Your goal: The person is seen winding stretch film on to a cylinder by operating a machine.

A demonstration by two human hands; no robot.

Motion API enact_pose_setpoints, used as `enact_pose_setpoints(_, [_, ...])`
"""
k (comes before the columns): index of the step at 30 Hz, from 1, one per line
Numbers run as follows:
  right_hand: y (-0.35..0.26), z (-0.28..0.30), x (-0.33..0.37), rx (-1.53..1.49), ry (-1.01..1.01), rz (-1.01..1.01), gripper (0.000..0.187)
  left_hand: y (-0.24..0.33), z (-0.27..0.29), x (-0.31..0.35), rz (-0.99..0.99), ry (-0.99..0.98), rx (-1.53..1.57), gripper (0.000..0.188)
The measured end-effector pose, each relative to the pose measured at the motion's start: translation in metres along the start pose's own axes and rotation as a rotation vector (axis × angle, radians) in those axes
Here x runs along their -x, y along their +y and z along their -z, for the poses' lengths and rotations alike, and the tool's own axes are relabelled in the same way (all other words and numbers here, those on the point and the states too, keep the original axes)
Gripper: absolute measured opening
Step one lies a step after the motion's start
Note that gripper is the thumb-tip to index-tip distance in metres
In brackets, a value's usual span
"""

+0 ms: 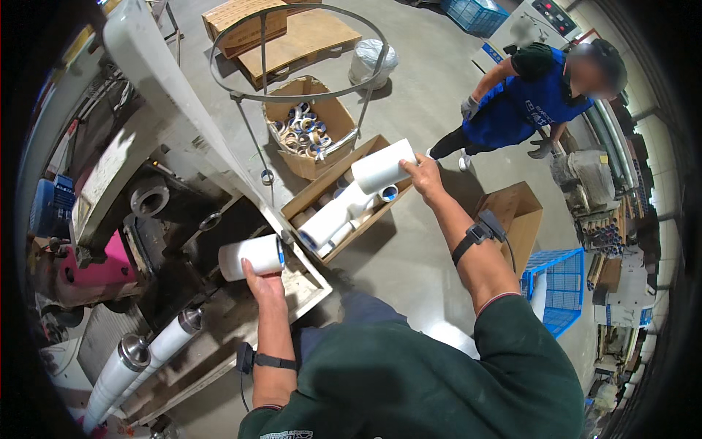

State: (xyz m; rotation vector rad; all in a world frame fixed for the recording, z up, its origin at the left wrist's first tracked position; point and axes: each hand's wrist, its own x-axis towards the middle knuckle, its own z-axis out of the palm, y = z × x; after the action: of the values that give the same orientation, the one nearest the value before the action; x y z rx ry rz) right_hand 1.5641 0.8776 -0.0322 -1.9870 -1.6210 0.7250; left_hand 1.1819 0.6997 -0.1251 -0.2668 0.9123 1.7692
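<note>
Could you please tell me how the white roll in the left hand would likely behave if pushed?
Being cylindrical, the white roll would probably roll on its side. It seems fairly stiff, showing no sag in the left hand. Its smooth surface might be slippery.

The dark green shirt (417, 380) has red-edged short sleeves (504, 329). Black straps (275, 361) carry wired dark boxes (491, 225). Left hand (265, 284) and right hand (424, 177) are bare.

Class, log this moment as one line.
left hand: holds white roll | right hand: holds second white roll over cardboard box | box: more rolls inside
</note>
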Motion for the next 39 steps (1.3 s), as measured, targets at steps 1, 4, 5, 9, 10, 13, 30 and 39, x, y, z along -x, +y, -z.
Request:
enact_pose_setpoints(1, [0.01,0.007,-0.004,-0.2,0.012,-0.053,0.036,-0.011,-0.013,0.003,0.005,0.002,-0.073,0.05])
enact_pose_setpoints(4, [0.044,0.015,-0.003,-0.533,0.037,-0.154,0.043,-0.034,-0.048,0.012,-0.078,-0.055,-0.212,0.052])
enact_pose_setpoints(5, [0.055,0.014,0.002,-0.665,0.043,-0.189,0.04,-0.037,-0.059,0.017,-0.164,-0.119,-0.352,0.052])
enact_pose_setpoints(9, [0.089,0.016,0.02,-0.786,-0.018,-0.343,0.037,-0.043,-0.104,0.043,-0.403,-0.289,-0.693,0.063])
enact_pose_setpoints(10, [0.095,0.016,0.024,-0.79,-0.056,-0.364,0.037,-0.044,-0.113,0.052,-0.599,-0.378,-0.866,0.067])
enact_pose_setpoints(13, [0.1,0.017,0.032,-0.864,-0.06,-0.376,0.036,-0.052,-0.133,0.064,-0.728,-0.469,-1.123,0.081])
enact_pose_setpoints(30, [0.108,-0.092,-0.044,-0.659,-0.095,-0.357,0.037,0.029,0.236,0.157,0.011,0.374,-1.484,0.054])
enact_pose_setpoints(39, [0.119,-0.165,0.152,-0.529,-0.679,-0.236,0.003,0.037,0.296,0.207,0.163,0.695,-0.888,0.053])
